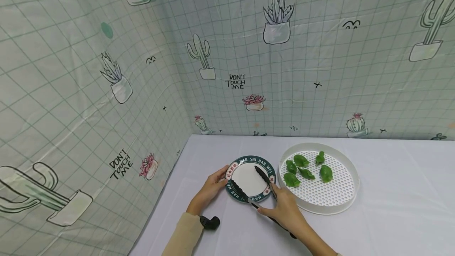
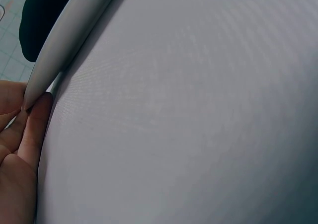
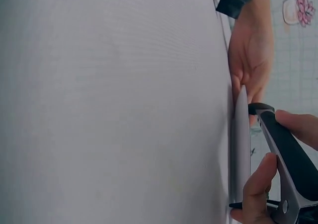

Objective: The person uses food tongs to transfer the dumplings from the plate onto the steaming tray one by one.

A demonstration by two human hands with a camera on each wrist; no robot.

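Observation:
In the head view a white plate (image 1: 247, 177) with a green lettered rim lies on the table. My left hand (image 1: 212, 187) pinches its left edge, and the left wrist view shows the fingers (image 2: 40, 119) at the rim of the plate (image 2: 74, 40). My right hand (image 1: 286, 208) holds black and metal tongs (image 1: 263, 174), their two arms spread apart over the plate with no leaf between the tips. Several green leaves (image 1: 326, 173) lie in a round white perforated tray (image 1: 350, 198) to the right of the plate.
A white cloth (image 1: 401, 192) covers the table. Cactus-print fabric walls (image 1: 302, 70) stand behind it and on the left. A black wrist device (image 1: 210, 223) sits at my left sleeve.

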